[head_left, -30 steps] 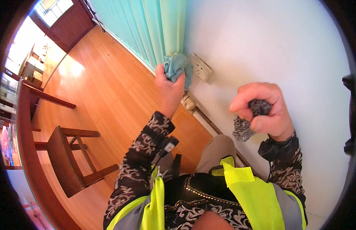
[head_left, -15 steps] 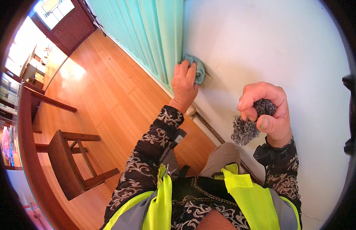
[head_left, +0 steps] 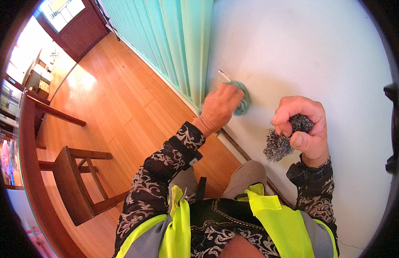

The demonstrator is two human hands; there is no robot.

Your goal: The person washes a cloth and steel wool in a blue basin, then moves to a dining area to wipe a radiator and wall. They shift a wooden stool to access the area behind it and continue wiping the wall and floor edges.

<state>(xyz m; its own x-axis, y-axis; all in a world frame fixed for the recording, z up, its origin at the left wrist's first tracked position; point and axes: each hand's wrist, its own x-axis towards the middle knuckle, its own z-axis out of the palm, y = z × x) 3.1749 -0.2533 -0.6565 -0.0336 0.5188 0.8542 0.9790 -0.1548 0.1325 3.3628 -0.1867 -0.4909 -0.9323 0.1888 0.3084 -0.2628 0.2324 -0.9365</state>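
My left hand point(head_left: 217, 108), slightly blurred, is closed on a bunched teal cloth point(head_left: 242, 99) at the white wall point(head_left: 294, 56), just right of the ribbed mint-green panel point(head_left: 165, 38). The cloth and fingers cover most of a small pale fitting point(head_left: 224, 75) on the wall; only its upper edge shows. In front of the wall on the right, my right hand point(head_left: 313, 133) pinches a dark grey steel wool scrubber point(head_left: 278, 146) between thumb and curled fingers. Part of the scrubber hangs out below the fingertips, apart from the cloth.
Along the foot of the wall runs a thin brownish pipe point(head_left: 234, 145). A dark wooden stool point(head_left: 72, 187) stands on the wood floor point(head_left: 122, 99) to the left, beside a glass-topped table edge point(head_left: 29, 172). A brown door point(head_left: 77, 32) is at the far left.
My left hand with the cloth has moved right and slightly down along the wall, away from the green panel. My right hand with the steel wool has shifted slightly right and down.
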